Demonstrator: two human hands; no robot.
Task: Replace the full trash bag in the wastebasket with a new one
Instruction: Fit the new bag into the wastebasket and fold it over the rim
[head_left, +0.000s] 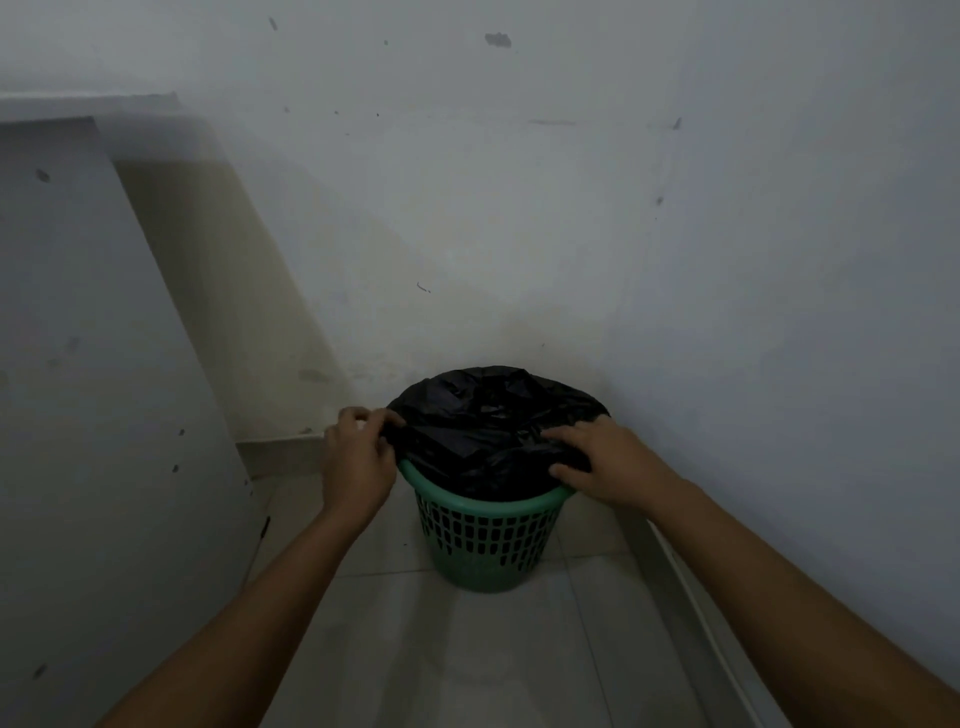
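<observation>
In the far corner of a dim room, where two pale, scuffed walls meet, a green wastebasket (485, 540) stands on light floor tiles (467, 660). Its side is a lattice of small slots, and its rim shows as a smooth green band along the near edge. A black trash bag (488, 421) fills the top of it, the plastic crumpled and bulging above the rim, with its edge draped over the rim on the far side and on both the left and right.

The left hand (358, 457) is at the left edge of the basket. Its fingers are curled in and its thumb is drawn toward them, pinching a fold of the black plastic just at the rim. The right hand (608, 462) lies on the near right part of the bag, palm down. Its fingers are bent over the bunched plastic, and the thumb sits below them near the green rim, so the plastic is gripped between thumb and fingers. Both forearms reach in from the near edge of the view, bare to the elbow.

A tall pale panel (93, 389) stands to the left, close to the wall.
</observation>
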